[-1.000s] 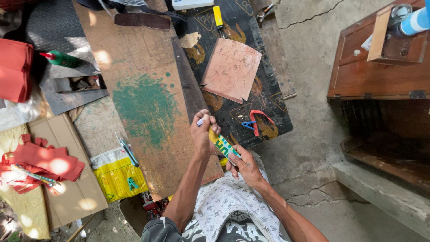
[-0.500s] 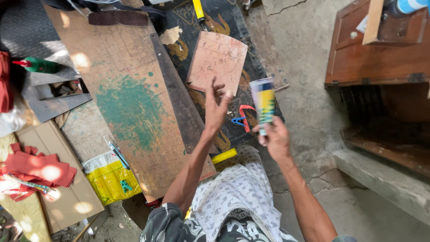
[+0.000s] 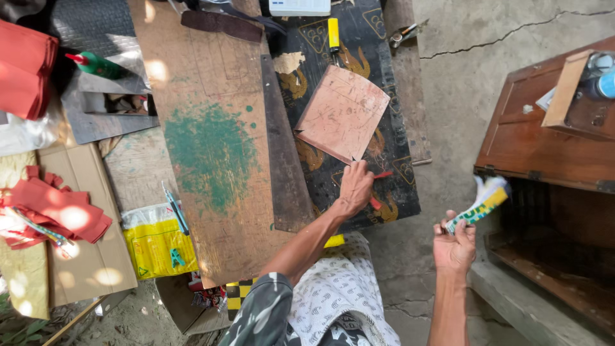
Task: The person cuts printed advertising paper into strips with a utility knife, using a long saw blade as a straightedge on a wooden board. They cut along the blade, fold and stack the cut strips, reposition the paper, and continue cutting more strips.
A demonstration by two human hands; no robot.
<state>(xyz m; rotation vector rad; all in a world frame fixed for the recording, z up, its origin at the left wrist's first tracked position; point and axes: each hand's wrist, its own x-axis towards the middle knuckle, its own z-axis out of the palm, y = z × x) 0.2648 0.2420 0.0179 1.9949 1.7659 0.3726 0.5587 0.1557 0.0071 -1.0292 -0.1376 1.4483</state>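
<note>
My left hand [image 3: 355, 187] rests on the black patterned board [image 3: 391, 128], just below the lower corner of a brown square sheet [image 3: 343, 114]. Its fingers curl over a red-handled tool [image 3: 382, 174], whose red ends show on both sides of the hand. My right hand [image 3: 455, 247] is raised over the concrete floor to the right. It grips a tube-shaped container [image 3: 482, 204] with a green, yellow and white label, tilted up to the right.
A long plywood board with a green paint stain [image 3: 211, 154] lies left of the black board, with a dark strip [image 3: 285, 160] between them. There are red cloth pieces [image 3: 54, 208], a yellow bag [image 3: 154, 240], a green bottle [image 3: 99, 64], and a wooden cabinet [image 3: 551, 141] at right.
My right hand carried the container from in front of me out to the right. My left hand dropped from the brown sheet onto the red-handled tool. The view shifted.
</note>
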